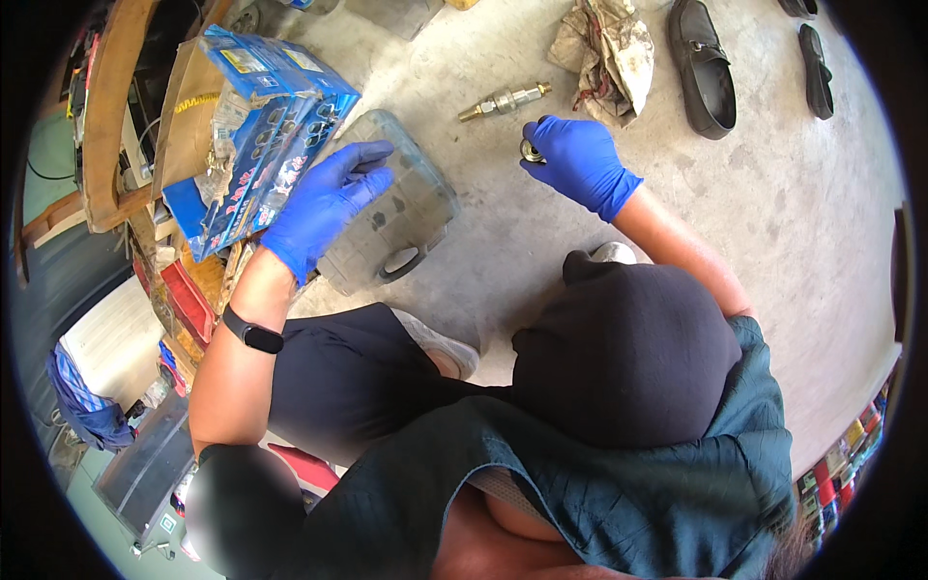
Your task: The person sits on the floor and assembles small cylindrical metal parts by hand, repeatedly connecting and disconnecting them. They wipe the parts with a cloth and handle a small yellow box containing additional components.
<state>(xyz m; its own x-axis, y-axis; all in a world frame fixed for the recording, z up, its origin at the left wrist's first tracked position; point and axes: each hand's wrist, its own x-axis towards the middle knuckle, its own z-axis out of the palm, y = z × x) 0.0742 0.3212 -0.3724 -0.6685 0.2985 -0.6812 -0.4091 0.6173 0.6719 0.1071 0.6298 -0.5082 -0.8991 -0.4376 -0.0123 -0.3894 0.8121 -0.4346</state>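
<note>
My left hand [329,198], in a blue glove, hovers over a translucent plastic case [425,188] with a dark handle. Its fingers are stretched out with nothing in them. Closed around a small round metal part [530,152] is my right hand [585,166], also gloved in blue; only the part's ringed end shows, so its kind is unclear. A slim metal fitting [505,101], brass at one end and silver in the middle, lies on the concrete floor just beyond that hand.
A torn blue cardboard box [266,135] stands left of the case, beside a wooden frame [106,126]. A crumpled, stained cloth or paper [607,58] lies beyond my right hand. Black shoes [706,72] rest at the far right. My knees are bent below.
</note>
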